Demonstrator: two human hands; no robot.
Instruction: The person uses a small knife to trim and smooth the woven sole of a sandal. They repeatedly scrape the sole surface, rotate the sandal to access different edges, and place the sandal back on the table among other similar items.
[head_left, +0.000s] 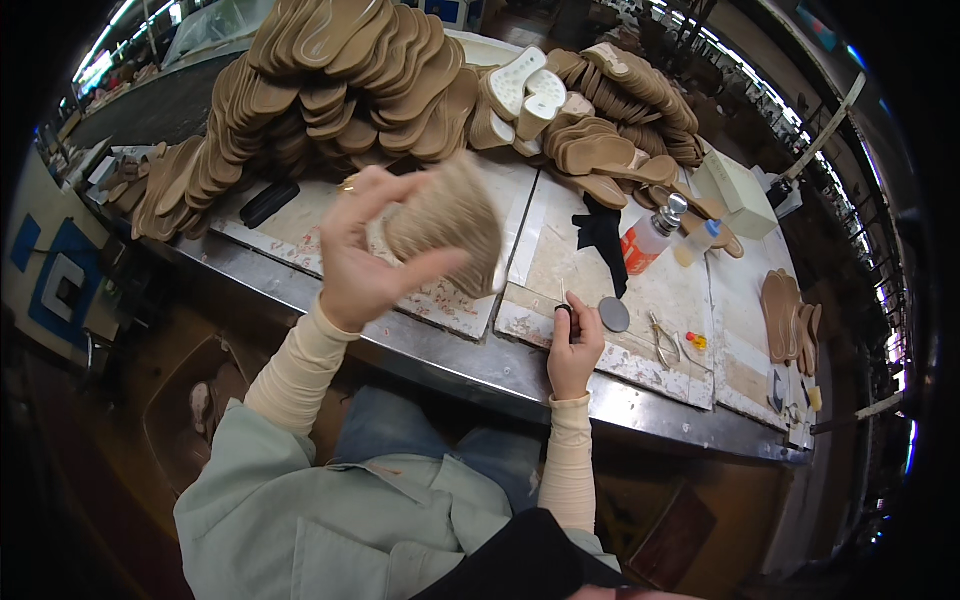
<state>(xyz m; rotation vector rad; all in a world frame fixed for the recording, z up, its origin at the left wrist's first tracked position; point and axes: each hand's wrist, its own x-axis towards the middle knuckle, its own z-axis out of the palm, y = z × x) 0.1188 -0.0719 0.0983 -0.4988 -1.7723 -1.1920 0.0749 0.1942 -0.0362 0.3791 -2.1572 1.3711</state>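
My left hand [362, 245] is raised above the table's near edge, with thumb and fingers spread around a tan ridged piece [455, 228]. Motion blurs this piece; its wedge shape resembles a shoe heel or sole block. Lower and to the right, my right hand [577, 345] is closed on a small dark-handled tool [562, 309] with a thin tip pointing up. The fingers hide most of that tool, so its kind is unclear. Just right of that hand lies a grey round disc [614, 314]. Pincers [664, 338] rest farther right.
Tall piles of tan insoles [330, 95] line the back, with white heel pieces [518, 95] between them. A clear and orange pump bottle [650, 240], a blue-capped bottle [697, 243], a black cloth [603, 240] and a pale box [735, 194] stand or lie right. The metal table edge [450, 358] runs before me.
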